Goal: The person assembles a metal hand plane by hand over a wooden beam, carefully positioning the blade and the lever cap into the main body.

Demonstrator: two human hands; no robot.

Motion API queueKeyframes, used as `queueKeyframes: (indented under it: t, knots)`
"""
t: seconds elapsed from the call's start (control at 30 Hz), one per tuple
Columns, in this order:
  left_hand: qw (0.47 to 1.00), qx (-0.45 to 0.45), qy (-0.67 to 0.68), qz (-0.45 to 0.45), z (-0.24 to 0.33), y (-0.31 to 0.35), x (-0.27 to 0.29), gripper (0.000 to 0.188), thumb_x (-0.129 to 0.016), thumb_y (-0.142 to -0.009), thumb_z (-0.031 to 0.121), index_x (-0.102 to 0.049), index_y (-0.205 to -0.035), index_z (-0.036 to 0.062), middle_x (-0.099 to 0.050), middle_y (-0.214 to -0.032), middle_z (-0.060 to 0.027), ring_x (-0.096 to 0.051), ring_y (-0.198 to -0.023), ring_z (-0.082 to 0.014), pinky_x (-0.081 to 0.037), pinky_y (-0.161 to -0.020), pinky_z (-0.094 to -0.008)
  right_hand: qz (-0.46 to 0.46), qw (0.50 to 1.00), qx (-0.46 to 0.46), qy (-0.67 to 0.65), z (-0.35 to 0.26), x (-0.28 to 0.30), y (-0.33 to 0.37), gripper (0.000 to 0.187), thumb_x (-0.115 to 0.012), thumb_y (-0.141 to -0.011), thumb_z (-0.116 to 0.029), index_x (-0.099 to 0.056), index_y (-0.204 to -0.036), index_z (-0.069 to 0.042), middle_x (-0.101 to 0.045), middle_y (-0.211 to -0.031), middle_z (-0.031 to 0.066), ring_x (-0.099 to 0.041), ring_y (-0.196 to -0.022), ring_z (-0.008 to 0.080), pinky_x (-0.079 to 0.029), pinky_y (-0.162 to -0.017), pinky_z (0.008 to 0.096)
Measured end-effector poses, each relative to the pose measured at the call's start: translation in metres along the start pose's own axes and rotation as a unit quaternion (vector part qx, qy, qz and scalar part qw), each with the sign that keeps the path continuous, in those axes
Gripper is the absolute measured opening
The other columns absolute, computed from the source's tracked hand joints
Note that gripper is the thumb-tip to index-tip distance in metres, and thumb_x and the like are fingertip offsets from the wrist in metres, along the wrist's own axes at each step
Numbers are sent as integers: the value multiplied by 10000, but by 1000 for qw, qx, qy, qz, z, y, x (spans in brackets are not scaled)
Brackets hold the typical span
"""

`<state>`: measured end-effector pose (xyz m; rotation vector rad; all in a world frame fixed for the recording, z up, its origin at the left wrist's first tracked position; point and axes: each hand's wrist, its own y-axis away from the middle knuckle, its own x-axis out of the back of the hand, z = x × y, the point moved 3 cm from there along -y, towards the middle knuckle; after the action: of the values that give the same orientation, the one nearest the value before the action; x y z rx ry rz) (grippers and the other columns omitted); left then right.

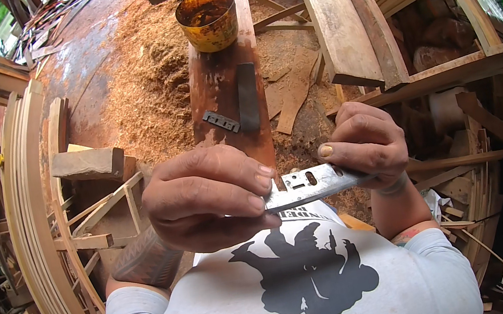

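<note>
Carefully, my left hand (pixel 208 197) pinches one end of a slotted metal blade (pixel 323 189) between thumb and fingers, holding it level before my T-shirt (pixel 247 291), while my right hand (pixel 372 140) clasps the other end, thumb on top and fingers curled. Were either pinch to loosen on slick metal, the blade could twist and nick my fingertips, if its edge is keen.

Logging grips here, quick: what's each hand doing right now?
Left hand: closed, holding the left end of the slotted metal plate.
Right hand: closed, holding its right end.
</note>
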<state>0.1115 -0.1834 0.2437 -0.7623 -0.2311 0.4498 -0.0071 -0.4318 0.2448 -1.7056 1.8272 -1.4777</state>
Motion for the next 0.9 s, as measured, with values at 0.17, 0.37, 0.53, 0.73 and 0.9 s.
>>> queueKeyframes:
  t: [0.17,0.37,0.53,0.73,0.9]
  knots:
    - [1000,1,-1,-4,-1,1,1,356,-970,-819,-45,-787,-1113,37,-789,-1168,-171,-802,-1106,-326,-653,-920,-441,-8,1000,3,7,-1,0,-1,353,-902,-836,-205,-851,-1169,-101,-666,-785,16,-596,-637,166,-413,-554,319]
    - [1000,-6,-4,-12,-1,-1,0,337,-972,-823,-31,-780,-1093,36,-783,-1148,-173,-798,-1105,-327,-653,-900,-431,-9,1000,13,10,0,-1,-1,353,-891,-843,-230,-846,-1161,-86,-665,-782,9,-607,-642,165,-421,-558,317]
    - [999,19,-16,20,2,-1,-2,349,-987,-816,-5,-772,-1087,43,-771,-1111,-154,-792,-1050,-297,-653,-885,-417,-17,999,19,30,0,0,-1,351,-889,-829,-213,-840,-1148,-73,-660,-775,7,-607,-639,164,-419,-558,320]
    - [999,21,-33,-4,3,-4,-1,335,-989,-797,-28,-788,-1056,43,-773,-1095,-146,-795,-1022,-289,-655,-862,-412,-20,1000,11,6,1,2,1,340,-881,-840,-248,-839,-1117,-55,-673,-781,30,-610,-639,180,-415,-557,335]
    - [999,19,-49,-2,2,-5,-2,313,-976,-796,-43,-796,-1038,39,-773,-1085,-143,-799,-1008,-287,-654,-832,-404,-20,1000,-5,-22,2,2,3,343,-873,-854,-276,-837,-1095,-34,-682,-781,42,-615,-634,190,-415,-564,345]
